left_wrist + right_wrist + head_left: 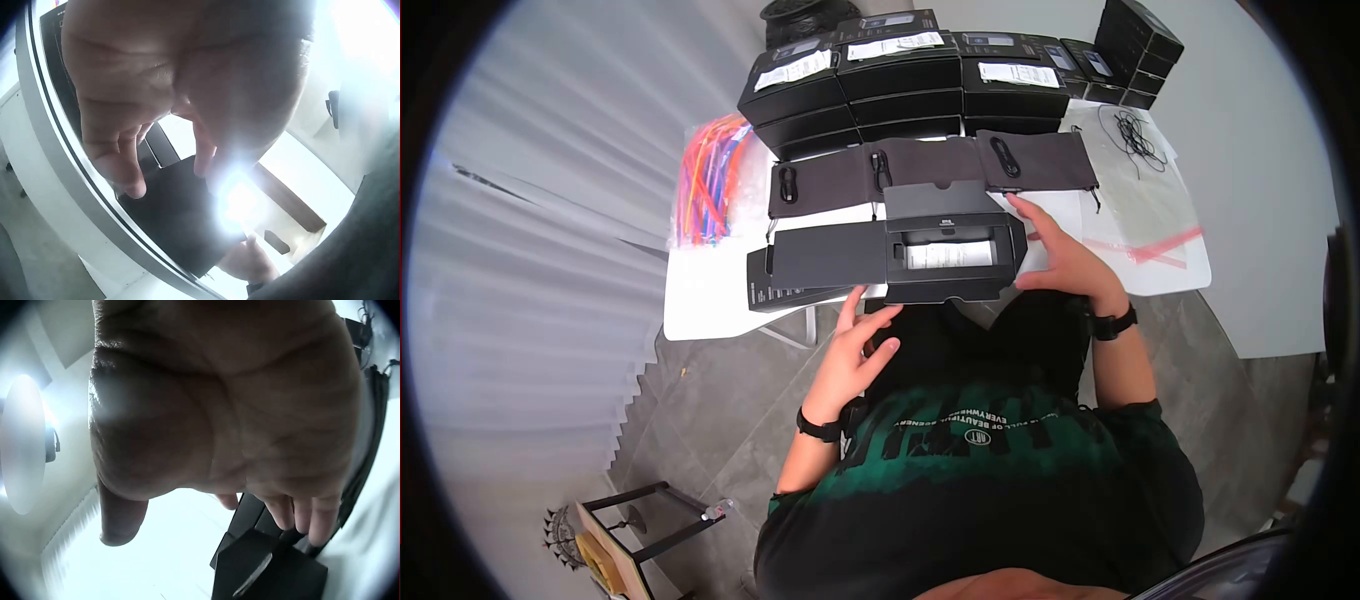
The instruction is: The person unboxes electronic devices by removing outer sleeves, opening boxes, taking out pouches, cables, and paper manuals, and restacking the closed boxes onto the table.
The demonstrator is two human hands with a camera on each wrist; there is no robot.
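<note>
An opened black box lies at the table's front edge, its long lid folded out to the left and flaps raised at front and back. Inside it lies a white printed paper. My left hand is at the near edge of box and lid, fingers loosely spread, fingertips right at the edge. To the right of the box, my right hand has thumb and fingers spread apart along its side wall. Beneath the lid, another black box with printed text shows partly. In the left wrist view, dark cardboard lies below the fingers.
Dark drawstring pouches with coiled black cables lie in a row behind the box. Stacked black boxes with white labels stand at the back. Colourful strips lie left; thin black cords and a pink strip lie right.
</note>
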